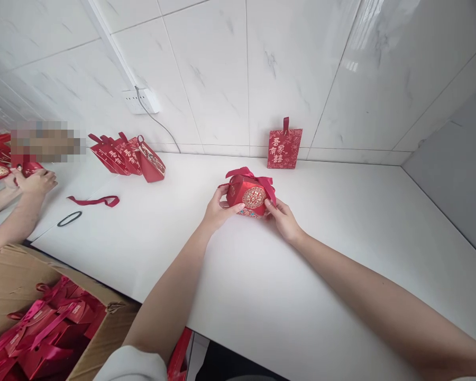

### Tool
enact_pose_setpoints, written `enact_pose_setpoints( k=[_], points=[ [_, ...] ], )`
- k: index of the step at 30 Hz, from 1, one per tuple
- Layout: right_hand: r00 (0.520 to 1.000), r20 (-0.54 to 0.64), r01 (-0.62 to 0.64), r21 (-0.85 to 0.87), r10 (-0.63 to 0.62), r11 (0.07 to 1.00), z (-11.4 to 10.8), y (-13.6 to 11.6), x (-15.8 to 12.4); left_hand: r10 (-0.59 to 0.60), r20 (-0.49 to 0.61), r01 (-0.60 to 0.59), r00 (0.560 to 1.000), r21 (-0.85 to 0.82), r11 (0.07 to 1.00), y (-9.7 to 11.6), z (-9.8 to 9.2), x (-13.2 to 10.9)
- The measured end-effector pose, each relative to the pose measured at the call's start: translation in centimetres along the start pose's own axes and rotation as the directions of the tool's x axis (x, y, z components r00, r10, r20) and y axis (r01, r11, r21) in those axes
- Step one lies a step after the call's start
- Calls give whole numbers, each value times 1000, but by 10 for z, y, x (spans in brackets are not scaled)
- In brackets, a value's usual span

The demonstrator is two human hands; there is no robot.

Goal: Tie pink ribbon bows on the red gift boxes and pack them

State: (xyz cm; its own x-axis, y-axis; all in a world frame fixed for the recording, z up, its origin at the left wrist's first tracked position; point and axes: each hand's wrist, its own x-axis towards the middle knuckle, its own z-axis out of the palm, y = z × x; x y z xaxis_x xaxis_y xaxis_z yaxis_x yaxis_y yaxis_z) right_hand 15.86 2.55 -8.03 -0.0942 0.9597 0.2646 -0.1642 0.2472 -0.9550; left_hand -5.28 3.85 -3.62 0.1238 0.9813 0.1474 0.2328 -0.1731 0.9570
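A red gift box [254, 197] with a round gold emblem and a pink-red ribbon bow on top is between my hands, over the middle of the white table. My left hand [218, 209] grips its left side, thumb along the lower front edge. On the right side, my right hand [282, 218] holds it near the hanging ribbon end, thumb on the front face. The fingers behind the box are hidden. Past it, a flat red bag [284, 151] with white characters and a ribbon loop leans upright against the wall.
Several red bags [153, 161] stand along the wall at left, behind a loose red ribbon [95, 201] and a dark loop [69, 218]. A cardboard box [99, 338] of red gift boxes sits lower left. Another person's hands [35, 180] hold red packaging at far left.
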Motion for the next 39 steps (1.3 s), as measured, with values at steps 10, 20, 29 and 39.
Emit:
enact_pose_setpoints(
  k=[10, 20, 29, 39],
  points=[
    [721, -82, 476, -663, -688, 578, 1, -32, -8, 309, -57, -275, 949, 323, 906, 15, -4, -6],
    [703, -34, 489, -702, -710, 518, 5, -28, -10, 261, 28, -261, 965, 202, 944, 15, 15, -12],
    [727, -41, 540, -583, -685, 608, 2, -24, -8, 249, 20, -247, 968, 225, 943, 11, 12, -13],
    [744, -75, 515, -567, -664, 642, 3, -28, -7, 298, 0, -283, 955, 307, 909, 9, 12, -13]
  ],
)
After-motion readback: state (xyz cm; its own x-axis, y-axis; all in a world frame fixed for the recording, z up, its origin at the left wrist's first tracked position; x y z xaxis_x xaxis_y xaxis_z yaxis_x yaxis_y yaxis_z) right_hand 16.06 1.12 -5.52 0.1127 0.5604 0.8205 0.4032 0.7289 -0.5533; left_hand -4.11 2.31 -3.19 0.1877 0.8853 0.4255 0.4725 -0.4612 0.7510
